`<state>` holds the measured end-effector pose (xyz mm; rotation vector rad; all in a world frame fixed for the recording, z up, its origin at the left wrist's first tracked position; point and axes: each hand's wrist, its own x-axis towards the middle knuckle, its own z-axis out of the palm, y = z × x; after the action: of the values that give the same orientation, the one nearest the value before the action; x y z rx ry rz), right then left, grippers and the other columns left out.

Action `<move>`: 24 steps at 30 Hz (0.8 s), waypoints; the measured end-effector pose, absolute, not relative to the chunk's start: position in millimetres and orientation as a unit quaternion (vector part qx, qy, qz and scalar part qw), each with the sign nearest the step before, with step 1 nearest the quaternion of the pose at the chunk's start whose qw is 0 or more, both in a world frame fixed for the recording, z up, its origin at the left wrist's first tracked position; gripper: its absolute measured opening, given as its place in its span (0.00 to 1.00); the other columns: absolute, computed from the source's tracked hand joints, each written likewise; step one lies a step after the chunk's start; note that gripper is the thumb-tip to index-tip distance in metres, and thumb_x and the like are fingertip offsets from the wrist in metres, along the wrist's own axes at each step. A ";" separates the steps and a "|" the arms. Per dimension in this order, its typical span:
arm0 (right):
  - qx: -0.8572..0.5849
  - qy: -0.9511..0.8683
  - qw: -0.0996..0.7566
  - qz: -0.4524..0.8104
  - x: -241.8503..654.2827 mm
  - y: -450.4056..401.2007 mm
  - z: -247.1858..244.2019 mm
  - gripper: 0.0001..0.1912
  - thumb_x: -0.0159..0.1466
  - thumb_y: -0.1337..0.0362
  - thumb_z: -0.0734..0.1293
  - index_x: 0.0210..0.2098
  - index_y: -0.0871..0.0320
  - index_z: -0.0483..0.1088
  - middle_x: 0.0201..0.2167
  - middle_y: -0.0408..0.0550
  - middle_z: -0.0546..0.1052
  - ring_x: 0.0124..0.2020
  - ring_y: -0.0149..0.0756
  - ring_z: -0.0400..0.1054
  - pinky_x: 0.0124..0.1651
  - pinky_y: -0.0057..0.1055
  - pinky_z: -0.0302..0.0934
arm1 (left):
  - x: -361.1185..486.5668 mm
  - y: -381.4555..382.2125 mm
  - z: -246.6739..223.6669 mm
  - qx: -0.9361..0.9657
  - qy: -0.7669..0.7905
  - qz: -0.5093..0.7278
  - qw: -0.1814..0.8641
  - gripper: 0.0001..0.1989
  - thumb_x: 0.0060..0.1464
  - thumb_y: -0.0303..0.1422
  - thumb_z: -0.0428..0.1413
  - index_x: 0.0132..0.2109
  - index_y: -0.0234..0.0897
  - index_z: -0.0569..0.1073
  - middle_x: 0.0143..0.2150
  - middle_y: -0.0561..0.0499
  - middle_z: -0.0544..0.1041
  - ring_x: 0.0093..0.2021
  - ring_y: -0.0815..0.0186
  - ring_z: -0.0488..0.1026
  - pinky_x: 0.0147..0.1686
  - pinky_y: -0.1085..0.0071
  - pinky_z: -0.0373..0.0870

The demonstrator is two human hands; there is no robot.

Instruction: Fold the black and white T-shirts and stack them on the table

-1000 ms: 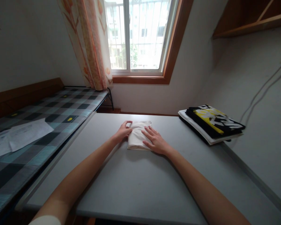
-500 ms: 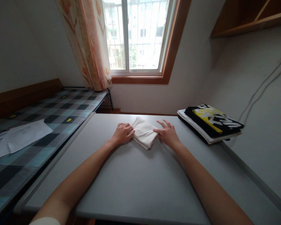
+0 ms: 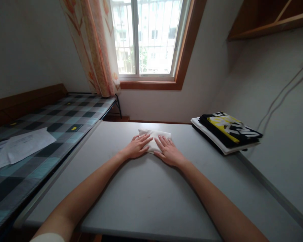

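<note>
A small folded white cloth (image 3: 153,144) lies near the far edge of the grey-white table (image 3: 146,198). My left hand (image 3: 137,146) rests flat on the cloth's left part, fingers stretched out. On its right part my right hand (image 3: 168,150) lies palm down with its fingers spread. Both hands press on the cloth from above and cover much of its near side. Its back edge and the strip between the hands stay visible.
A stack of folded clothes (image 3: 226,132), black, white and yellow, sits at the table's right by the wall. Left of the table is a checked bed (image 3: 32,131) with papers (image 3: 27,146) on it. A curtained window (image 3: 151,40) is behind, and a wooden shelf (image 3: 272,28) hangs upper right.
Both hands have moved from the cloth's side edges onto its top and flattened out. The cloth has turned so its long side runs across the table. The clothes stack stays in place.
</note>
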<state>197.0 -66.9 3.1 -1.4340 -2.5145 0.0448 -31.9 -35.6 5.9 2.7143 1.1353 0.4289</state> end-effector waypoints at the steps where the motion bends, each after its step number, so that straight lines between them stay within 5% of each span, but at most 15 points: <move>1: -0.492 -0.864 0.107 0.014 197.2 -67.5 0.9 0.40 0.67 0.43 0.56 0.70 0.59 0.49 0.71 0.60 0.49 0.71 0.52 0.42 0.68 0.51 0.41 | -34.1 -33.2 4.4 0.910 0.381 0.136 0.089 0.27 0.67 0.43 0.41 0.70 0.49 0.53 0.72 0.48 0.54 0.71 0.60 0.50 0.66 0.55 0.42; 4: -0.490 -0.867 0.095 -0.005 198.7 -67.1 -1.5 0.41 0.66 0.44 0.58 0.70 0.61 0.49 0.70 0.62 0.52 0.70 0.54 0.45 0.67 0.51 0.42 | -41.5 -25.8 1.2 0.917 0.367 0.127 0.090 0.28 0.66 0.46 0.42 0.70 0.50 0.51 0.72 0.48 0.53 0.70 0.59 0.51 0.65 0.54 0.46; 8: -0.468 -0.870 0.149 -0.042 203.2 -66.1 7.9 0.32 0.67 0.47 0.60 0.64 0.58 0.61 0.62 0.60 0.66 0.62 0.51 0.58 0.63 0.46 0.49 | -50.4 -21.6 2.6 0.928 0.332 0.166 0.038 0.31 0.59 0.47 0.52 0.67 0.44 0.60 0.67 0.43 0.63 0.64 0.55 0.61 0.63 0.56 0.53; 12: -0.454 -0.873 0.167 -0.069 210.0 -66.7 24.4 0.19 0.64 0.56 0.65 0.52 0.55 0.72 0.48 0.55 0.74 0.49 0.46 0.66 0.55 0.40 0.54 | -53.0 -24.2 9.3 0.930 0.306 0.203 -0.030 0.23 0.51 0.35 0.56 0.55 0.40 0.71 0.51 0.45 0.74 0.50 0.56 0.70 0.56 0.58 0.60; 17: -0.446 -0.882 0.130 -0.078 209.9 -68.4 35.8 0.14 0.59 0.69 0.66 0.46 0.56 0.72 0.40 0.51 0.75 0.42 0.42 0.67 0.49 0.37 0.52 | -51.1 -24.3 13.5 0.928 0.306 0.204 -0.063 0.12 0.49 0.28 0.53 0.43 0.38 0.74 0.40 0.46 0.74 0.43 0.59 0.69 0.50 0.61 0.62; 24: -0.447 -0.885 0.122 0.046 204.9 -74.4 34.9 0.16 0.57 0.67 0.68 0.45 0.55 0.70 0.38 0.46 0.77 0.39 0.38 0.69 0.42 0.30 0.53 | -59.1 -17.4 20.6 0.909 0.356 0.177 0.128 0.08 0.44 0.30 0.56 0.36 0.38 0.72 0.34 0.52 0.71 0.36 0.65 0.67 0.37 0.71 0.63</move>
<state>204.9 -74.4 34.9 -1.3031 -2.5834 0.1354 -59.1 -17.4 20.6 2.6434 1.0367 0.5140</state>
